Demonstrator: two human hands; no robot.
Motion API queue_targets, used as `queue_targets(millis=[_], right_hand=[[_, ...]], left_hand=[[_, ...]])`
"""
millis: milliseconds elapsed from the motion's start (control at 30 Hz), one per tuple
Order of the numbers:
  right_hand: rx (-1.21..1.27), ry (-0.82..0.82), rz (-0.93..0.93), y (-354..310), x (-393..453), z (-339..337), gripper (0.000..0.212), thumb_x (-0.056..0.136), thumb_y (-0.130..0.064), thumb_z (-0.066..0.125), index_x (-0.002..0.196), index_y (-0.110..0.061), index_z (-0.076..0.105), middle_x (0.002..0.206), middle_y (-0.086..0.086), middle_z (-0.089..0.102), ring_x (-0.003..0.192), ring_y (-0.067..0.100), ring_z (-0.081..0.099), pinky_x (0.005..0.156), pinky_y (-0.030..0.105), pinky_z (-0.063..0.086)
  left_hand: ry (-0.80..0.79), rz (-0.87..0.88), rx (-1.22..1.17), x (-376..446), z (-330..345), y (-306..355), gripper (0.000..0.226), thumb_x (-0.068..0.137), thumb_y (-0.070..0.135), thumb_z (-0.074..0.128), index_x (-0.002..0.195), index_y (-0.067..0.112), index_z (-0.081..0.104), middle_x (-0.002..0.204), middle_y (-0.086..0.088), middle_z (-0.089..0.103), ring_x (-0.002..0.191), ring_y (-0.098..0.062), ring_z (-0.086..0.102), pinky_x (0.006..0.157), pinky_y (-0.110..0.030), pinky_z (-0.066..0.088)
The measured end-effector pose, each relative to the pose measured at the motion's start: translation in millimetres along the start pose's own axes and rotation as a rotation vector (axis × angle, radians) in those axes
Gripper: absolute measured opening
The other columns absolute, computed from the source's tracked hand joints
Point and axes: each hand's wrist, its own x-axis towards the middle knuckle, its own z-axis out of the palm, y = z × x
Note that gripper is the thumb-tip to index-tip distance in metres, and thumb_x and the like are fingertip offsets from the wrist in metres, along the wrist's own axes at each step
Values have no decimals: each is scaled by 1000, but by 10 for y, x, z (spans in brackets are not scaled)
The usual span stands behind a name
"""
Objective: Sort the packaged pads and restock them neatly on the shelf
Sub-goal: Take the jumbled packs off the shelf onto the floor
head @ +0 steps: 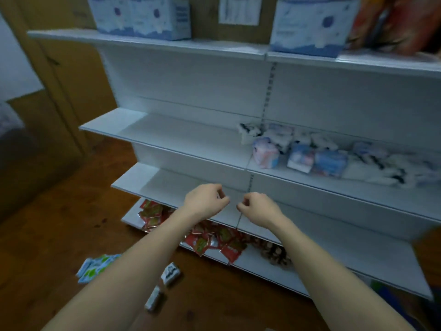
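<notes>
Curled fingers on both hands hold nothing: the left hand and right hand hover close together, fingertips nearly meeting, over the smooth white shelf. Soft plastic-wrapped pad packs, pillowy and pale blue, pink and white, lie jumbled on the shelf above, far right of the fingers. Flat green-and-white packs and small white packs lie on the brown wooden floor, near left. Glossy red sachets crowd the bottom shelf
</notes>
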Motion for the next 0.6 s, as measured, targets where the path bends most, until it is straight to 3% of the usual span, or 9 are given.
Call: queue_targets(millis=[200,433,600], right_hand=[[16,155,109,802,-552,-637,35,95,-42,52,68,-21,47,69,-1,56,71,23,56,57,32,38],[77,182,167,1978,-1298,-1088,36,95,-43,53,67,-23,45,67,-4,52,69,20,52,59,32,37],[122,203,269,2990,-1852,-1415,34,94,-42,55,66,-25,43,70,-2,52,76,22,54,65,34,39]], left_hand=[[-6,156,39,-5,98,989,26,86,52,54,97,31,63,104,4,69,101,-19,62,79,-33,51],[-81,266,26,-233,744,2315,28,89,55,53,98,31,63,96,9,66,86,-12,60,67,-30,48],[-128,336,44,-339,1187,3407,27,90,55,52,98,32,63,96,10,67,85,-9,62,76,-32,55]])
